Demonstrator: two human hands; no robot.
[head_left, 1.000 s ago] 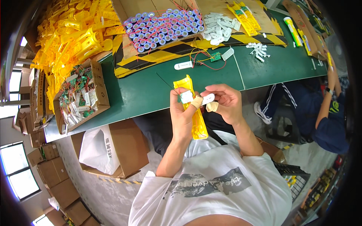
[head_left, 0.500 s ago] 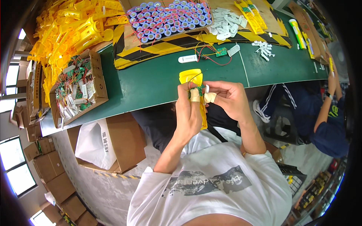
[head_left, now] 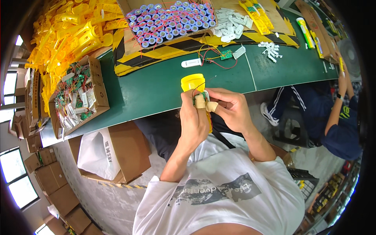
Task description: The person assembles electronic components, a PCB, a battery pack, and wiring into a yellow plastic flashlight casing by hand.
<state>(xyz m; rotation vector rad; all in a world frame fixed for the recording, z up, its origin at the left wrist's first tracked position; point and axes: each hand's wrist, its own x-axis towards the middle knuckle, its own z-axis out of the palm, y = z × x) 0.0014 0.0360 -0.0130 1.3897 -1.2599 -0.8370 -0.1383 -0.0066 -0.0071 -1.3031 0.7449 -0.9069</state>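
Note:
My left hand (head_left: 192,119) is closed around a yellow plastic flashlight-like housing (head_left: 192,83), its wide end pointing away from me. A thin dark wire loops over the housing near my left fingertips. My right hand (head_left: 235,111) pinches a small white plastic piece (head_left: 207,95) against the housing's right side. Both thumbs wear tan finger wraps and nearly meet over the housing. Beneath the fingers, a bit of green circuit board shows; most of it is hidden. Beyond my hands, a white switch plate (head_left: 191,63) lies beside a wired green board (head_left: 226,55).
A carton of blue cylindrical cells (head_left: 168,23) stands at the back, left of white plastic parts (head_left: 231,27). Yellow housings (head_left: 74,35) are heaped at far left, above a box of wired boards (head_left: 100,88). Small white pieces (head_left: 270,51) lie to the right. A co-worker's arm (head_left: 337,105) reaches the table.
My right hand has moved in closer to my left, bringing the white piece against the housing. The housing's wide end has tilted slightly. The whole view has shifted a little.

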